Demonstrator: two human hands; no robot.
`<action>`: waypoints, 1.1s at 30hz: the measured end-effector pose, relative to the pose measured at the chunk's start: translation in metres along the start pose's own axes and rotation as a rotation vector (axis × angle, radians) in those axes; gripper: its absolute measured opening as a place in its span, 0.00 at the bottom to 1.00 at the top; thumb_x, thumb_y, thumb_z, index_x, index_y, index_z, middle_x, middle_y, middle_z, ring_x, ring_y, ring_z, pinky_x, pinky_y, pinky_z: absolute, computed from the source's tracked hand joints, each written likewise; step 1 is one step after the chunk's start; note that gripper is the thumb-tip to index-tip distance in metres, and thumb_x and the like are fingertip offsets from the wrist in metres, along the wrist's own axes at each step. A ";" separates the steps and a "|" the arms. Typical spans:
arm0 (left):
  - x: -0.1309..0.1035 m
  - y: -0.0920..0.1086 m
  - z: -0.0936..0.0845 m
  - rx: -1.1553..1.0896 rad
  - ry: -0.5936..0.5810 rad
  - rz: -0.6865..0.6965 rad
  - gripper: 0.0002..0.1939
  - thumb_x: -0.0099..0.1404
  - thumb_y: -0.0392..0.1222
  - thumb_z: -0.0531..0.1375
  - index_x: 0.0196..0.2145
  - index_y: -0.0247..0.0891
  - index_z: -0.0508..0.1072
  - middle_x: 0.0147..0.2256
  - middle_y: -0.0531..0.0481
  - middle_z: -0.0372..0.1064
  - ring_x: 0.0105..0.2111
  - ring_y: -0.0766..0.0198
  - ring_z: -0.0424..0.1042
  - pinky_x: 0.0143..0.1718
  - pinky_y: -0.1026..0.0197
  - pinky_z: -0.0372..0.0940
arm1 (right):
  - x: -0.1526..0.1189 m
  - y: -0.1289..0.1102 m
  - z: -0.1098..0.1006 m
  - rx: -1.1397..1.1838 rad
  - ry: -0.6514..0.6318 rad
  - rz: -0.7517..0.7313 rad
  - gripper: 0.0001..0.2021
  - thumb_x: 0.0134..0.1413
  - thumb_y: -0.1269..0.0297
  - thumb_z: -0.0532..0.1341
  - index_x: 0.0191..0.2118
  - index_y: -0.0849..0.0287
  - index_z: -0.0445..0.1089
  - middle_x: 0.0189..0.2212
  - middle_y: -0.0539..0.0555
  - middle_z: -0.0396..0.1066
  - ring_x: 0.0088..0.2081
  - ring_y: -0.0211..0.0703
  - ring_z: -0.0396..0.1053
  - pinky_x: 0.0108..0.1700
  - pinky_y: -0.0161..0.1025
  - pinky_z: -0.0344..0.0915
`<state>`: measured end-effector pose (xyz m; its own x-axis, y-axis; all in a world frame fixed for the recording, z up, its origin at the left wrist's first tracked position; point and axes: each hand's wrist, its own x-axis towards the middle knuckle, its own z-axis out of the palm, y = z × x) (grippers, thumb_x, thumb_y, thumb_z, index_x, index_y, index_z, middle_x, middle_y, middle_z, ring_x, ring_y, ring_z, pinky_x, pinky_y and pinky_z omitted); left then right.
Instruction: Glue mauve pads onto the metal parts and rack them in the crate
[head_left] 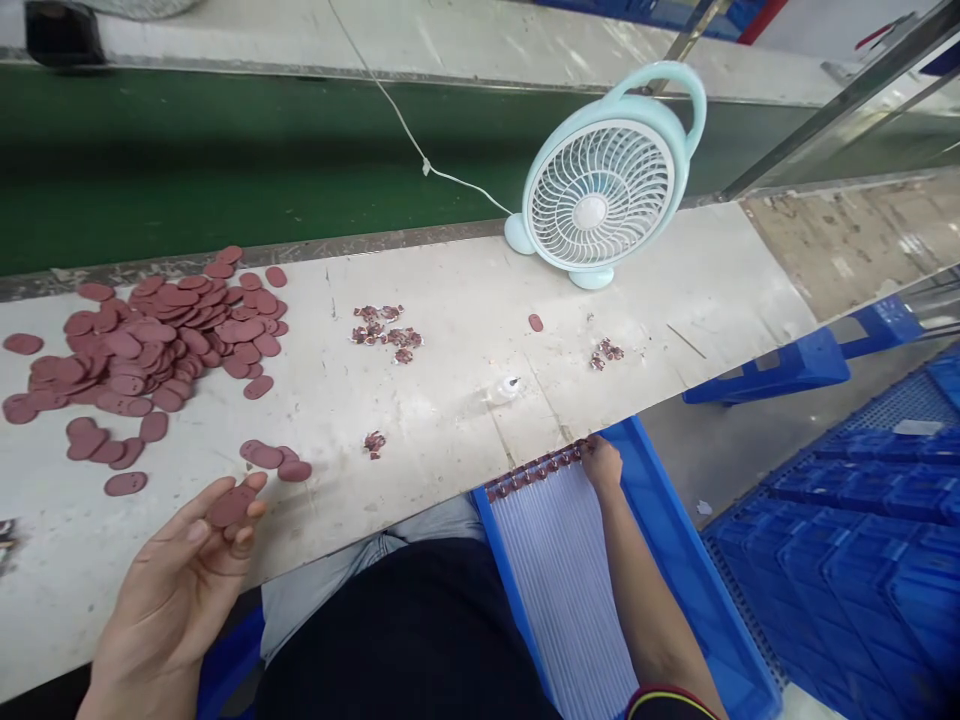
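Note:
My left hand (176, 585) is closed, thumb and fingers pinching flat reddish-brown oval pieces (230, 507) just above the bench. Close by lie several loose ovals (274, 458), and behind them spreads a large pile of the same ovals (157, 345). My right hand (602, 464) is at the right end of a row of small brown parts (534, 472), which runs along the top of ribbed white strips (566, 590) in a blue crate (679, 560). Its fingers are bent closed, and whatever they grip is hidden.
A light-blue fan (604, 195) stands at the bench's back edge, its cord (390, 100) trailing up left. On the white bench (420, 400) lie small clusters of brown parts (386, 330), a small clear bottle (504, 389) and a thin stick (686, 340). Blue crates (847, 530) are stacked at right.

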<state>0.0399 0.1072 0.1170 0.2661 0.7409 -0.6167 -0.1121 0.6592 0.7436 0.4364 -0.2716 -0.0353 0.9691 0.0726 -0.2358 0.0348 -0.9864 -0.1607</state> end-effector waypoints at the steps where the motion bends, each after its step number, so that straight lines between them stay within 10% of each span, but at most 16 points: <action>1: 0.000 0.001 0.000 -0.003 -0.004 -0.003 0.15 0.49 0.38 0.71 0.37 0.40 0.80 0.39 0.49 0.81 0.33 0.66 0.75 0.26 0.75 0.71 | -0.001 -0.004 -0.004 0.063 0.013 0.018 0.15 0.62 0.57 0.61 0.49 0.61 0.70 0.47 0.56 0.72 0.46 0.44 0.72 0.50 0.49 0.71; 10: -0.002 -0.004 -0.011 -0.084 -0.027 -0.024 0.16 0.49 0.39 0.72 0.38 0.38 0.80 0.39 0.47 0.81 0.33 0.63 0.78 0.25 0.74 0.71 | -0.090 -0.083 -0.073 0.967 0.147 0.065 0.23 0.62 0.42 0.51 0.38 0.59 0.68 0.24 0.46 0.63 0.23 0.34 0.62 0.24 0.32 0.62; 14: -0.016 -0.020 0.009 -0.147 -0.224 -0.141 0.18 0.50 0.39 0.73 0.40 0.37 0.81 0.44 0.41 0.80 0.35 0.60 0.79 0.28 0.71 0.72 | -0.150 -0.151 -0.080 1.386 -0.403 0.016 0.30 0.59 0.35 0.48 0.36 0.59 0.71 0.19 0.44 0.55 0.15 0.31 0.50 0.11 0.29 0.48; 17: -0.028 -0.030 0.032 -0.208 -0.407 -0.243 0.16 0.55 0.38 0.70 0.42 0.38 0.81 0.47 0.40 0.78 0.38 0.61 0.79 0.33 0.71 0.72 | -0.148 -0.199 -0.075 2.011 -1.168 0.164 0.31 0.58 0.38 0.54 0.52 0.62 0.67 0.29 0.50 0.67 0.20 0.29 0.59 0.10 0.24 0.52; 20: -0.036 -0.037 0.046 -0.266 -0.561 -0.296 0.14 0.59 0.37 0.67 0.44 0.37 0.80 0.47 0.40 0.78 0.39 0.61 0.79 0.35 0.68 0.73 | -0.129 -0.230 -0.073 2.322 -1.465 0.218 0.24 0.62 0.48 0.57 0.53 0.63 0.64 0.29 0.48 0.67 0.23 0.28 0.65 0.15 0.21 0.60; 23: -0.039 -0.040 0.050 -0.301 -0.606 -0.307 0.14 0.61 0.36 0.66 0.45 0.36 0.79 0.47 0.40 0.78 0.39 0.61 0.79 0.35 0.67 0.73 | -0.136 -0.243 -0.082 2.240 -1.417 0.144 0.19 0.64 0.50 0.54 0.48 0.61 0.67 0.22 0.43 0.63 0.18 0.27 0.61 0.15 0.22 0.58; 28: -0.040 -0.042 0.050 -0.333 -0.604 -0.305 0.17 0.58 0.31 0.67 0.47 0.37 0.79 0.47 0.43 0.78 0.43 0.61 0.78 0.39 0.69 0.70 | -0.197 -0.249 -0.103 1.715 -0.971 -0.126 0.18 0.57 0.46 0.58 0.42 0.55 0.72 0.19 0.46 0.66 0.13 0.30 0.58 0.12 0.27 0.54; 33: -0.041 -0.042 0.053 -0.358 -0.644 -0.260 0.20 0.53 0.31 0.70 0.45 0.36 0.79 0.45 0.43 0.79 0.42 0.61 0.78 0.41 0.67 0.70 | -0.223 -0.253 -0.100 1.545 -0.922 -0.095 0.19 0.54 0.44 0.60 0.40 0.54 0.72 0.17 0.45 0.65 0.11 0.30 0.56 0.11 0.27 0.53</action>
<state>0.0848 0.0425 0.1249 0.8171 0.4087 -0.4066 -0.2431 0.8838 0.3999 0.2361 -0.0532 0.1537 0.5252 0.6969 -0.4884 -0.6814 0.0006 -0.7319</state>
